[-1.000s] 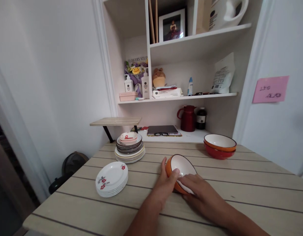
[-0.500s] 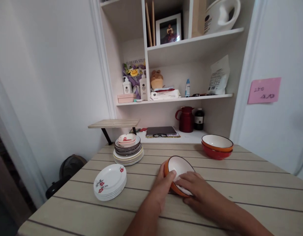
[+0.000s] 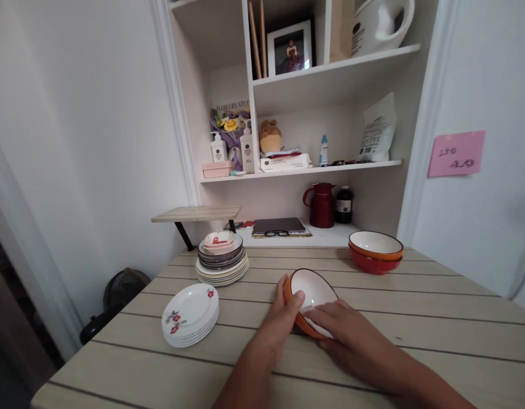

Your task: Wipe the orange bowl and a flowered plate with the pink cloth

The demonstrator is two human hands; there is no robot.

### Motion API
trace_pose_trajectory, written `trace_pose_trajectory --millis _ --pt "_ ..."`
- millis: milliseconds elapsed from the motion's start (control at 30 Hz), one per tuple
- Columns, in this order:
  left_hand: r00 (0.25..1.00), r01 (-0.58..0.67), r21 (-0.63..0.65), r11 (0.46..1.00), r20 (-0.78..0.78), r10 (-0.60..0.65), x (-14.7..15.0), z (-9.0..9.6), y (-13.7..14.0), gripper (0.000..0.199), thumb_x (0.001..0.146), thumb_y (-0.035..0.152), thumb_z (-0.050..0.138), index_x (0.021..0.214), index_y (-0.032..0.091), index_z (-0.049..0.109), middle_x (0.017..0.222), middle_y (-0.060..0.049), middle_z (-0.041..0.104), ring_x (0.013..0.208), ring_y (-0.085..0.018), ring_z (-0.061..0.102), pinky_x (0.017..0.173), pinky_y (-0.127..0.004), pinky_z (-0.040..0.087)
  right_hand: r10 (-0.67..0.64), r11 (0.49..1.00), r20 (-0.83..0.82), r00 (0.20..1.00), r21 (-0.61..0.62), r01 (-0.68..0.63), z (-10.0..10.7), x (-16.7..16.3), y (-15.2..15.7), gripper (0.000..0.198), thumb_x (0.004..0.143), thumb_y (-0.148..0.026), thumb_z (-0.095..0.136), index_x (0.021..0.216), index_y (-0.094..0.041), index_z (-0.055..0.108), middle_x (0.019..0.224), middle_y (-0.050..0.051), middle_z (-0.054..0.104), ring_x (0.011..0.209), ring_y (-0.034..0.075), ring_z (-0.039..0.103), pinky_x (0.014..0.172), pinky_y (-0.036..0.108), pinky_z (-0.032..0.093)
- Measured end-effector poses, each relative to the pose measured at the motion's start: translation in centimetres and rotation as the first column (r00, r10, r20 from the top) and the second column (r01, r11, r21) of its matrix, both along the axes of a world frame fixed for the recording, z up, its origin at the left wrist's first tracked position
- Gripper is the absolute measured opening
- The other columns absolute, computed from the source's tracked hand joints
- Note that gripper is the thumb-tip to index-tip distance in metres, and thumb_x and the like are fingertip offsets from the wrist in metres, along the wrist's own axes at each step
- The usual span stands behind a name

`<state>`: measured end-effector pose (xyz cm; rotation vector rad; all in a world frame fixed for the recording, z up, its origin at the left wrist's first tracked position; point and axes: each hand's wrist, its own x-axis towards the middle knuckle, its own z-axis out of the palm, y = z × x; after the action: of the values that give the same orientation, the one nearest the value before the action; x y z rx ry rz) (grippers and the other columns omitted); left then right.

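Orange bowl [image 3: 316, 289] is tilted around 5 o'clock, left hand [image 3: 283, 318] pinching its 9 o'clock rim. Right hand [image 3: 351, 332] is half-curled over 4, can't tell if gripping. If that left thumb slips, bowl could roll.

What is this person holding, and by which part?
An orange, white-lined bowl: the left hand grips its left side, thumb inside the rim. The right hand has fingers inside; whether it grips too is unclear.

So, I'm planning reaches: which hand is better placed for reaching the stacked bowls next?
Probably the right hand: it's nearer the stacked bowls, while the left hand grips the tilted orange bowl.
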<state>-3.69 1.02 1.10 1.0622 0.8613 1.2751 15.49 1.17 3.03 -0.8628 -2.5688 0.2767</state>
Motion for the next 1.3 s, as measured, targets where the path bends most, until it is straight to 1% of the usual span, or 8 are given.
trace_pose_trajectory --millis 100,233,367,500,667,967,1200,1300 --pt "0.998 0.047 0.020 0.999 -0.045 -0.046 -0.2 -0.2 0.0 0.115 0.082 0.058 0.079 0.168 0.024 0.011 0.165 -0.013 0.043 0.148 -0.030 0.046 0.123 -0.040 0.033 -0.026 0.999 -0.033 0.999 -0.020 0.026 -0.6 -0.1 0.2 0.048 0.085 -0.010 0.056 0.127 -0.032 0.063 0.123 0.003 0.074 0.112 0.026 0.067 0.097 0.043 0.046" --pt "0.996 0.074 0.030 0.997 -0.052 -0.072 -0.4 -0.3 0.0 0.118 0.081 0.053 0.081 0.168 0.024 0.008 0.167 -0.013 0.040 0.151 -0.029 0.042 0.124 -0.038 0.031 -0.044 0.999 -0.048 0.998 -0.032 0.042 -1.3 -0.4 0.6 0.041 0.089 -0.013 0.056 0.125 -0.031 0.064 0.121 0.004 0.075 0.108 0.027 0.068 0.096 0.045 0.047" --pt "0.999 0.040 0.012 0.999 -0.022 -0.039 0.0 -0.7 0.7 0.115 0.077 0.050 0.083 0.166 0.022 0.016 0.159 -0.014 0.052 0.143 -0.031 0.051 0.119 -0.039 0.038 -0.022 0.999 -0.056 0.998 -0.028 0.020 -1.5 -0.5 0.8 0.037 0.090 -0.013 0.055 0.122 -0.030 0.064 0.123 0.004 0.074 0.110 0.027 0.067 0.096 0.045 0.048" --pt "0.999 -0.049 -0.015 0.999 -0.020 0.049 0.3 -1.0 1.1 0.096 0.076 0.039 0.080 0.160 0.025 0.035 0.150 -0.010 0.060 0.136 -0.032 0.057 0.113 -0.040 0.045 0.010 1.000 -0.063 0.998 -0.009 -0.011 -1.4 -0.5 0.8 0.039 0.091 -0.014 0.056 0.125 -0.030 0.065 0.130 0.006 0.072 0.115 0.027 0.065 0.099 0.044 0.048" --pt "1.000 -0.003 0.035 0.999 0.025 0.003 0.0 -0.3 0.3 0.081 0.080 0.036 0.074 0.154 0.026 0.044 0.146 -0.008 0.064 0.134 -0.031 0.059 0.112 -0.041 0.045 -0.004 0.999 -0.063 0.998 -0.040 0.002 -0.9 -0.4 0.5 0.042 0.091 -0.016 0.057 0.129 -0.032 0.064 0.134 0.006 0.070 0.117 0.028 0.065 0.102 0.045 0.048" --pt "0.998 -0.005 0.044 0.999 0.066 0.002 -0.1 0.0 0.1 0.069 0.080 0.030 0.072 0.146 0.025 0.054 0.146 -0.007 0.065 0.136 -0.032 0.058 0.112 -0.042 0.045 -0.171 0.983 0.031 0.985 0.068 0.169 -1.3 -1.4 0.2 0.034 0.083 -0.013 0.059 0.113 -0.027 0.067 0.108 0.006 0.075 0.097 0.030 0.067 0.088 0.045 0.046" --pt "0.998 0.010 0.025 1.000 0.066 -0.012 -0.1 1.0 -0.4 0.066 0.077 0.027 0.070 0.142 0.023 0.059 0.140 -0.007 0.070 0.136 -0.033 0.057 0.115 -0.043 0.043 0.018 0.999 0.057 0.998 -0.041 -0.016 0.4 -0.3 0.1 0.067 0.070 -0.004 0.058 0.132 -0.032 0.059 0.126 0.003 0.071 0.115 0.027 0.062 0.101 0.043 0.042" --pt "0.998 0.033 0.032 0.999 0.044 -0.034 -0.2 0.9 -0.3 0.066 0.080 0.031 0.071 0.144 0.024 0.057 0.142 -0.008 0.068 0.138 -0.033 0.055 0.115 -0.042 0.042 0.015 1.000 0.044 0.999 -0.013 -0.014 0.0 -0.2 0.2 0.057 0.078 -0.006 0.057 0.128 -0.032 0.061 0.119 0.003 0.073 0.110 0.026 0.063 0.098 0.043 0.043"
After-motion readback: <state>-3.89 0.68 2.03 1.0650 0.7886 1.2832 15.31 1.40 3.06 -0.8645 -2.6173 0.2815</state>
